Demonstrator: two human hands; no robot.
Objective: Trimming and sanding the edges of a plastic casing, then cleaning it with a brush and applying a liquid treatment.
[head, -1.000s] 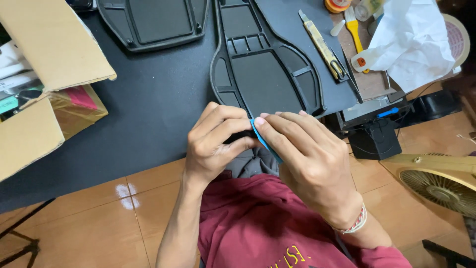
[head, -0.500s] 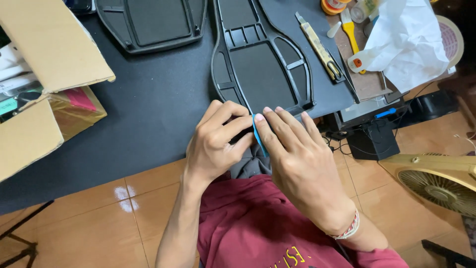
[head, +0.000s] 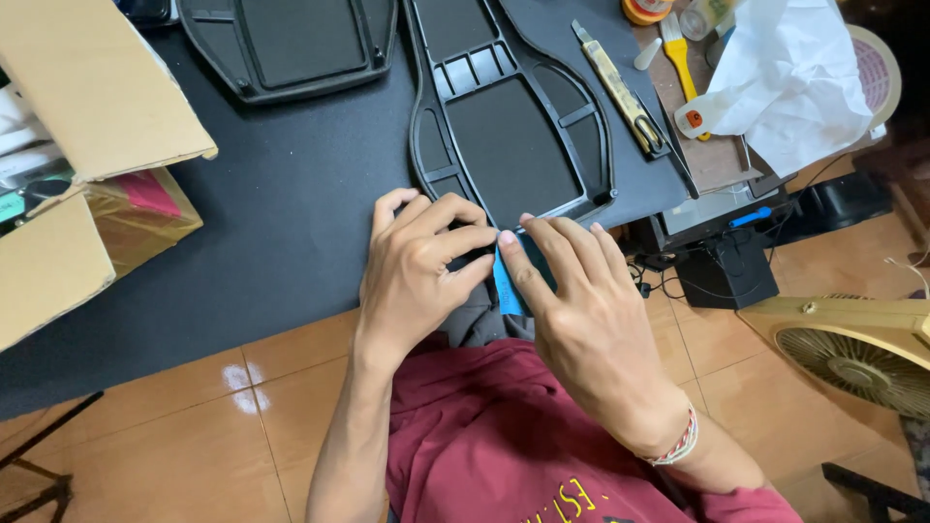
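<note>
Black tabletop (head: 291,213) above the hands, glossy orange tile floor (head: 194,436) below, beige fan (head: 852,349) far right.

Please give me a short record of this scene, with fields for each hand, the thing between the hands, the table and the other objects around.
left hand: left hand, fingers curled, pressing at the near end of the black plastic panel
right hand: right hand, fingers laid over a small blue piece
blue piece: pinched between both hands, mostly hidden
surface: black table
left side: open cardboard box
far side: second black panel
right side: utility knife, white cloth, fan on the floor
</note>
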